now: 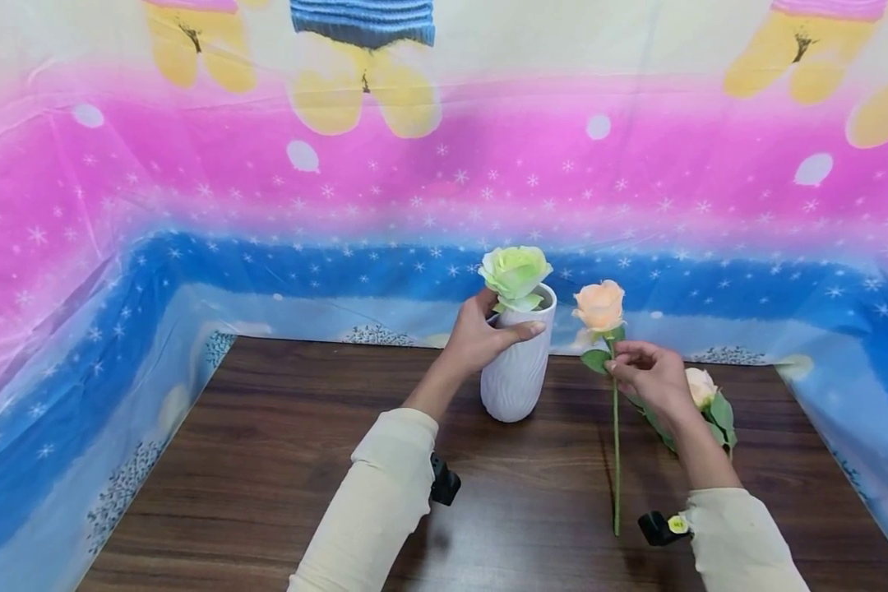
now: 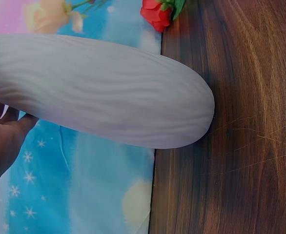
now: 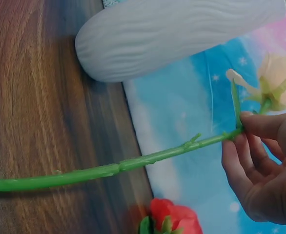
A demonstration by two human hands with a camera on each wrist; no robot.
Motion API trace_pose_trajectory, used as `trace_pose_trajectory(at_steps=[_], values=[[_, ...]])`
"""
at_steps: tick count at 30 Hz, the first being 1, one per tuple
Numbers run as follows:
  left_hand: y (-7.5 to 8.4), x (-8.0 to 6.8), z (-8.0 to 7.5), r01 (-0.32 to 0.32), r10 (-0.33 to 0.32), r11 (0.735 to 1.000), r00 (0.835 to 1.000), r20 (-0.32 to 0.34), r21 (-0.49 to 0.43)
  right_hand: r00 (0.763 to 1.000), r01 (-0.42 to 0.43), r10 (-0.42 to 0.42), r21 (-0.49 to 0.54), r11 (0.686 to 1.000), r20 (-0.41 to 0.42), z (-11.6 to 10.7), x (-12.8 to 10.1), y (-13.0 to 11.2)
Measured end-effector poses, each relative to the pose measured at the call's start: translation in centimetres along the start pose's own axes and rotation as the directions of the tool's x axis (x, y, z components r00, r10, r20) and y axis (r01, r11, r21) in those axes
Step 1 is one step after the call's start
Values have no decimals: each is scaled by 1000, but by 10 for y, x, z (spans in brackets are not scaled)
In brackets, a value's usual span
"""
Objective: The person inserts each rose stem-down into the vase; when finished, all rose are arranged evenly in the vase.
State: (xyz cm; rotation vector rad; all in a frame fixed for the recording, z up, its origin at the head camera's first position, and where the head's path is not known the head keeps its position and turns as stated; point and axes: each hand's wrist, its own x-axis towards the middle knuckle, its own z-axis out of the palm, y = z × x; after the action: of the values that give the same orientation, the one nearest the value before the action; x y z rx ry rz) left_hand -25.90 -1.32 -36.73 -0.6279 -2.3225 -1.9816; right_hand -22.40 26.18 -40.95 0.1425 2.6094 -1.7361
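Right hand pinches a peach artificial rose by its upper stem; bloom at its eleven o'clock. Left hand grips the white ribbed ceramic vase.

head: high, looking down, far | wrists: close, low (sideways) | all share white vase

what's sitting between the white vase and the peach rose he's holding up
Nothing. In the head view, only bare table and backdrop show between the vase and the peach rose.

White ribbed vase, green rose, peach rose, dark wood-grain table.
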Motion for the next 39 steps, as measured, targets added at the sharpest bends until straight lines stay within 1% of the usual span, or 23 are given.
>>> trace_pose_trajectory(at_steps=[3,5,14,16,19,22,24,26,28,32,37,39], values=[[1,0,0,2,-2,1000,1000,-2,0,997,40,-40,-10,999,-71,3,-3,-7],[2,0,0,2,-2,1000,1000,-3,-2,993,62,-63,-7,998,-104,4,-4,-11],[3,0,2,7,-7,1000,1000,1,9,972,138,-119,81,987,-205,6,-3,-32],[3,1,2,8,-8,1000,1000,2,10,965,165,-133,131,978,-225,6,-2,-36],[2,0,2,6,-6,1000,1000,7,10,966,187,-126,272,944,-228,4,-2,-42],[2,0,1,4,-4,1000,1000,10,5,969,192,-101,429,882,-226,1,-2,-48],[1,0,1,3,-3,1000,1000,10,0,968,198,-91,487,851,-233,0,-1,-52],[1,0,1,3,-3,1000,1000,10,-4,964,211,-87,521,827,-253,-2,-1,-56],[1,0,0,4,-4,1000,1000,8,-4,957,230,-88,537,812,-278,-3,0,-60],[0,0,0,6,-6,1000,1000,7,-1,945,267,-87,586,765,-317,-7,1,-67],[0,0,0,1,-1,1000,1000,5,-1,937,301,-83,667,682,-338,-11,1,-74],[0,1,-1,0,0,1000,1000,6,-3,933,316,-85,683,659,-350,-12,1,-76]])
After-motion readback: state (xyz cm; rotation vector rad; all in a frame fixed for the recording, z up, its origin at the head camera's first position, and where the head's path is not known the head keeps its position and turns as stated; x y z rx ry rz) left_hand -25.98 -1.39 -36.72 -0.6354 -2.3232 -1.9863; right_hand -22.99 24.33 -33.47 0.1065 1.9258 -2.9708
